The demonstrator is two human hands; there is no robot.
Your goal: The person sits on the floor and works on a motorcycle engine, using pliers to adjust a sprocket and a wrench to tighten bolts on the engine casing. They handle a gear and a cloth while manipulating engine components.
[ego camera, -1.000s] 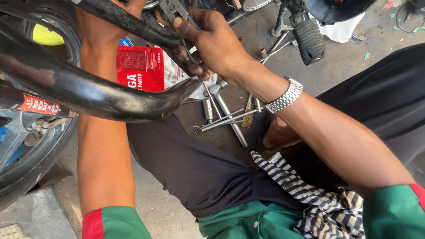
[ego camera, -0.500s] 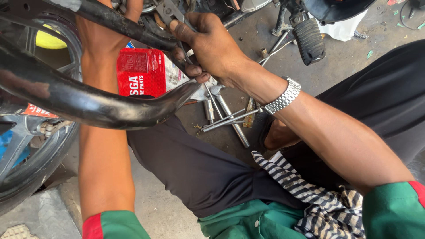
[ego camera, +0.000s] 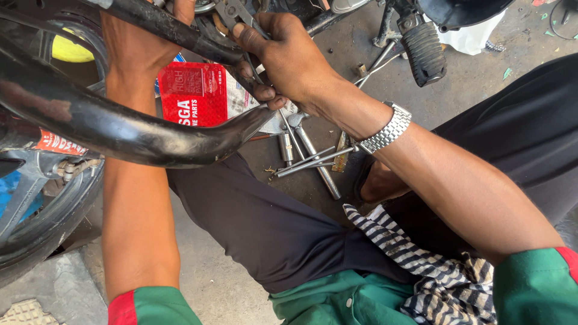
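Note:
My right hand [ego camera: 289, 57], a metal watch [ego camera: 385, 129] on its wrist, grips the handles of metal pliers [ego camera: 232, 12] whose head points up under the motorcycle's frame. My left hand [ego camera: 141, 42] reaches up behind a black frame tube [ego camera: 174, 30] and rests against it; its fingers are hidden, so what they hold cannot be seen. A thick curved black bar [ego camera: 120, 129] crosses in front of my left forearm. I sit on the ground in dark trousers and a green shirt.
A red and white parts packet [ego camera: 195, 93] lies on the floor below my hands. Several long metal wrenches and sockets [ego camera: 307, 159] lie beside my leg. A rear wheel [ego camera: 42, 204] is at left, a rubber footpeg [ego camera: 424, 51] upper right, a striped cloth [ego camera: 421, 265] on my lap.
My right hand with the pliers has shifted slightly up and left toward the frame. The view has drifted a little; my left arm stays in place.

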